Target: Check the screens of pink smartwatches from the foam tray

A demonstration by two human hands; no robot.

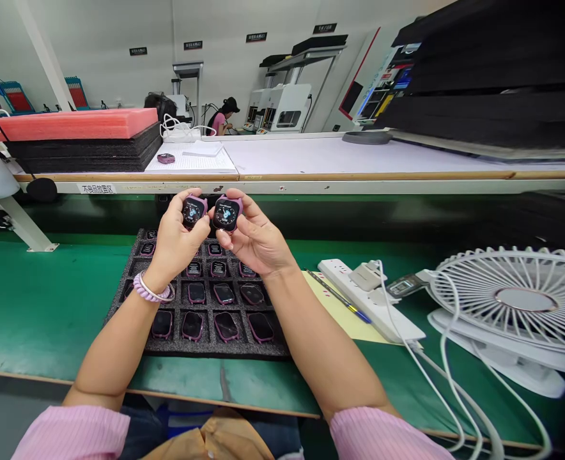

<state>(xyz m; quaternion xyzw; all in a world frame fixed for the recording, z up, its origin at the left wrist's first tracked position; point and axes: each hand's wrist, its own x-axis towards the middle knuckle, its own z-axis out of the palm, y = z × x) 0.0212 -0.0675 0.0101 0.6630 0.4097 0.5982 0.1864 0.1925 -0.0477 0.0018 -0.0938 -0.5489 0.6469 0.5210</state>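
My left hand [179, 239] grips a purple-cased smartwatch [193, 211] by its edges, its lit screen turned to me. A second purple smartwatch [227, 213], also showing a dial, is held by my right hand [261, 243] close beside the first. Both watches are raised above a dark foam tray [177, 345] on the green bench. Several more purple watches sit in the tray's compartments; the front-row watch [225, 326] has a dark screen, while some farther back show text. My forearms and hands hide part of the tray.
Right of the tray lie a yellow sheet [333, 306], a pen [344, 298], a white power strip [383, 313] with cables, and a white fan [517, 300]. The shelf above holds pink foam [76, 124] and another watch [166, 158]. A person [222, 118] sits in the background.
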